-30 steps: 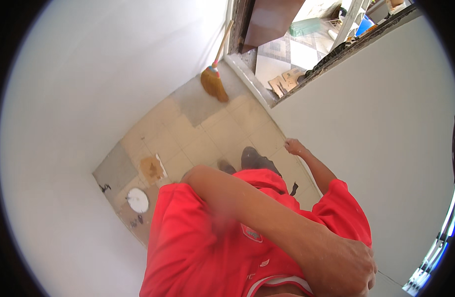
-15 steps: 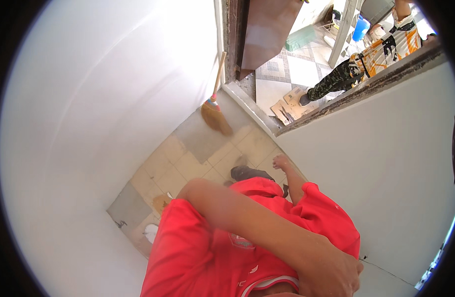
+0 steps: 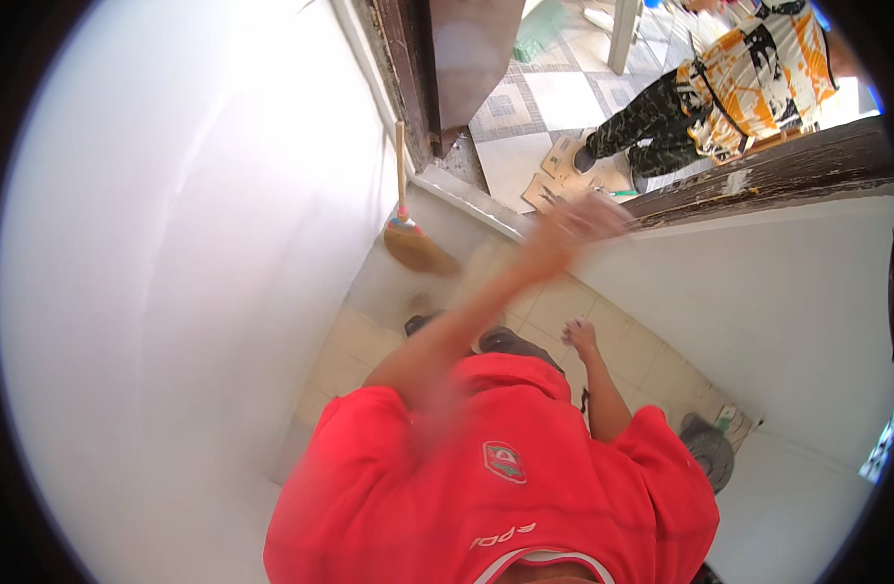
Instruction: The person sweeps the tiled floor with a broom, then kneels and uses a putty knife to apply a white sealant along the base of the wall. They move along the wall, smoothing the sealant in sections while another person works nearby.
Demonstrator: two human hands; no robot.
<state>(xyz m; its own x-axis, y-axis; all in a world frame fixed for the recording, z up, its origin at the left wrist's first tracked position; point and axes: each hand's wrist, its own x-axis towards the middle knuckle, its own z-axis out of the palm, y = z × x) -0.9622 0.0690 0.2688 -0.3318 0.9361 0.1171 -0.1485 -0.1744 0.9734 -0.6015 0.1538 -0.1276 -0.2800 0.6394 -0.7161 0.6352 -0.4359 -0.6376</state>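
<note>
My left arm reaches across in front of my red shirt (image 3: 447, 496). Its hand, my left hand (image 3: 583, 226), is raised toward the dark door frame (image 3: 797, 175); motion smears its fingers, and nothing held can be made out. Low at my right side hangs my right hand (image 3: 579, 336), fingers loosely bent and apart, holding nothing visible. It is close to the right white wall (image 3: 739, 311), above the beige tiled floor (image 3: 637, 355).
A broom (image 3: 416, 248) leans in the corner by the raised threshold (image 3: 476, 202). Beyond the doorway, another person (image 3: 749, 83) in a patterned shirt stands by cardboard (image 3: 549, 185). A brown door (image 3: 471, 58) stands ajar. Behind my right side is a dark round object (image 3: 710, 453).
My left hand has swung from near my right shoulder out toward the doorway. My view has turned, and the other person's two legs now show. My right hand still hangs low.
</note>
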